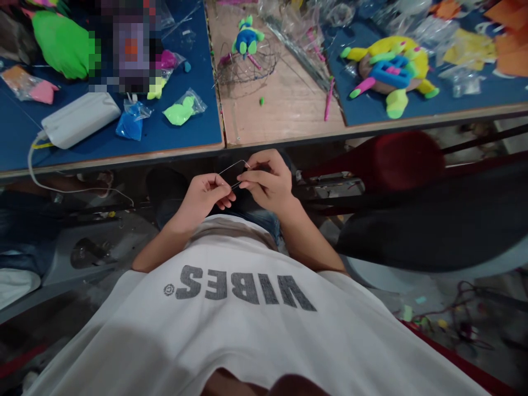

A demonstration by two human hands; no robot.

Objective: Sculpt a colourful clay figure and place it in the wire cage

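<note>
My left hand [205, 195] and my right hand [268, 181] meet in front of my chest, below the table edge. Both pinch a thin bent metal wire [233, 166] that arcs between the fingertips. My left fingers are curled with thumb and forefinger pressed on one end. My right fingers are closed on the other end near the bend. I wear a white T-shirt with grey letters.
A table [280, 110] with blue mats holds a white power bank [80, 118], small bags of blue [130, 122] and green [181, 111] clay, a wire tangle [247, 66], a small blue-green figure [246, 37] and a yellow clay-covered toy [390, 69]. A red chair [391, 159] stands to my right.
</note>
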